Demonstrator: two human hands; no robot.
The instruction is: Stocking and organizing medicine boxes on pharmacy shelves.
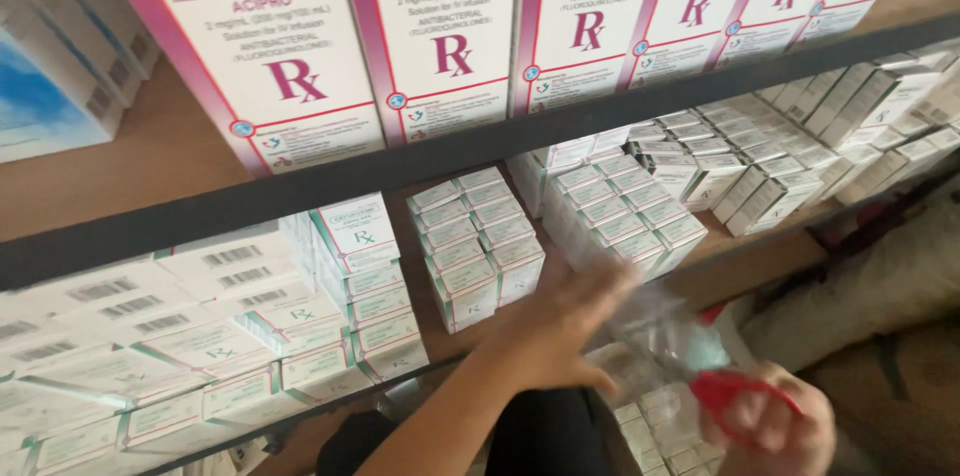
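My left hand reaches up from the bottom middle toward the lower shelf, blurred by motion. Its fingers grip a piece of clear plastic wrap just in front of a block of small white-and-green boxes. My right hand is at the bottom right, closed around the red handles of a pair of scissors. The scissors' blades point up-left into the plastic wrap and are hard to make out. More small boxes lie below, between the two hands.
A dark shelf edge runs across the view. Large white boxes with magenta stripes stand on the upper shelf. Stacks of small white-and-green boxes fill the lower shelf, with flatter white cartons at left. Tan cloth lies at right.
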